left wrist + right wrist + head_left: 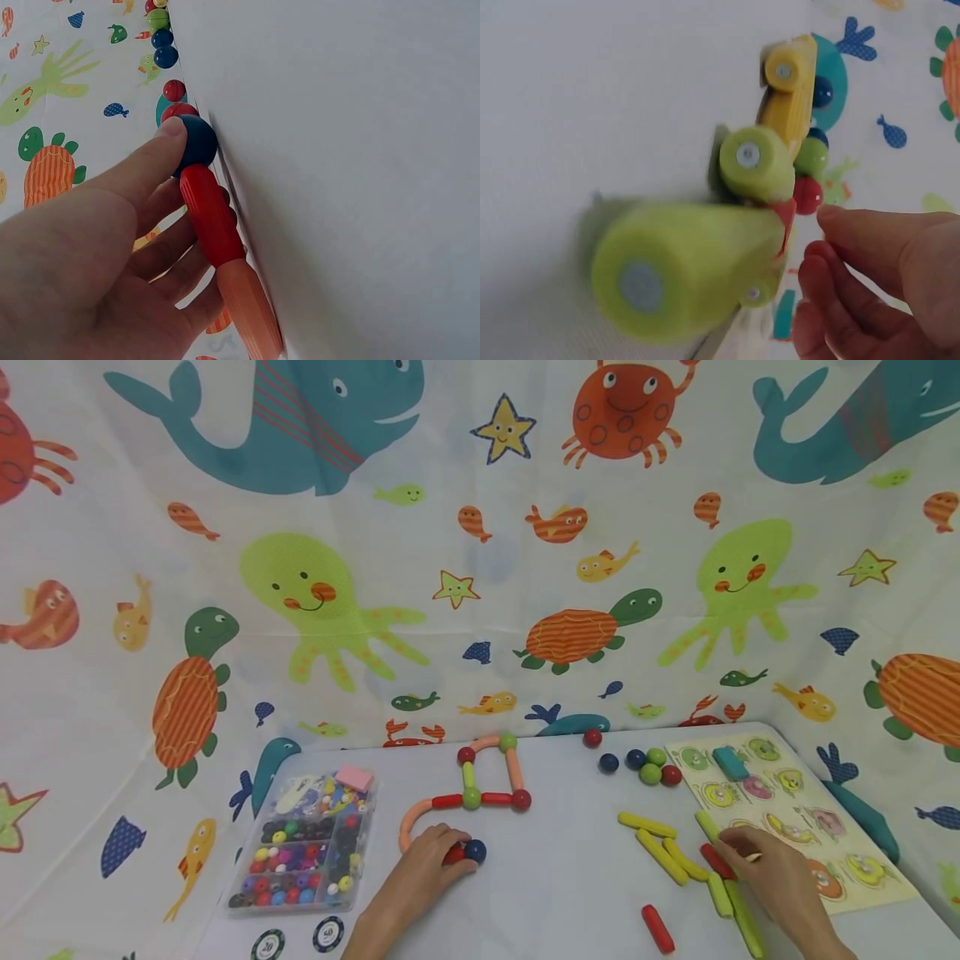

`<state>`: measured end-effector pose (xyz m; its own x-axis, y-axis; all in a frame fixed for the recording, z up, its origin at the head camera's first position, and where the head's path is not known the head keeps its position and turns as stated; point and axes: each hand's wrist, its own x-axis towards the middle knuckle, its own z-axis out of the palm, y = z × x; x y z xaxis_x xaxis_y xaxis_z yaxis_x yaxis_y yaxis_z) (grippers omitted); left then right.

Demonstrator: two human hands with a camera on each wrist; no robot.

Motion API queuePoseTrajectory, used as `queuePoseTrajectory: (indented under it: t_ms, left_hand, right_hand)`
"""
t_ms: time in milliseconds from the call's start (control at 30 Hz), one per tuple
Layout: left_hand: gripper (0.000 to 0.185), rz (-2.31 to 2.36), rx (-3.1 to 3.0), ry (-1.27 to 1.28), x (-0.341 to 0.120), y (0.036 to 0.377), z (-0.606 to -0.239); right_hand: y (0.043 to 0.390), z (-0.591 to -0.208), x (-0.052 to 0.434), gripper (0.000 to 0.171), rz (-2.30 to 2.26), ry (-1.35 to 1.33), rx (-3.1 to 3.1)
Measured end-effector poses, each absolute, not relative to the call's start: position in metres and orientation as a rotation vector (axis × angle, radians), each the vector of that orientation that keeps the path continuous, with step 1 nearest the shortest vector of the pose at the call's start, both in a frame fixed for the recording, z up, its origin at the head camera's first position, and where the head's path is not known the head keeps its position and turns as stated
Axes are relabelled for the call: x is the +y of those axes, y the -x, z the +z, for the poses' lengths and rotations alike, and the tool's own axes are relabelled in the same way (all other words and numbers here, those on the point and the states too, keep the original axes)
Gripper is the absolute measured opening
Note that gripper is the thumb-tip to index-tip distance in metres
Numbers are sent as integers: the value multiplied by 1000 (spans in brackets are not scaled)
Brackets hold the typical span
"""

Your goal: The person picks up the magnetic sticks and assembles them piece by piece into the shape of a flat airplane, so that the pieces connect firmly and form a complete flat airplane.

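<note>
My left hand (431, 857) pinches a dark blue ball (199, 141), its thumb on the ball. A red magnetic stick (212, 216) joins that ball, with my other left fingers behind it. Beyond the red stick, a curved orange stick (412, 821) leads to a frame of red, green and orange sticks with red and green balls (471, 797) at its corners. My right hand (772, 868) hovers at a pile of loose sticks, fingertips bent beside a red stick (717, 862). Nothing shows between its thumb and fingers. Green sticks (660, 270) lie close by.
A clear compartment box of beads (300, 852) sits at the left, with two round chips (328, 934) before it. Yellow sticks (662, 857) and loose balls (650, 774) lie toward the right. A picture board (832, 893) carries a teal block (731, 763).
</note>
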<state>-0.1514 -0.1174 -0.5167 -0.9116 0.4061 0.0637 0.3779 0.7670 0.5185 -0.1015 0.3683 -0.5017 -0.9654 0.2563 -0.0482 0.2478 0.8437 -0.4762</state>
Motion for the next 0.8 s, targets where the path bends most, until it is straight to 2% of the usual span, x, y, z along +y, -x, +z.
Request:
queuePoseTrajectory:
  t_ms: [233, 800]
  left_hand:
    - [36, 855, 2907, -680, -119, 151, -518]
    - [38, 847, 2876, -632, -120, 152, -518]
  right_hand:
    - [103, -506, 355, 30, 766, 393, -3069]
    - [114, -502, 346, 36, 692, 385, -3149]
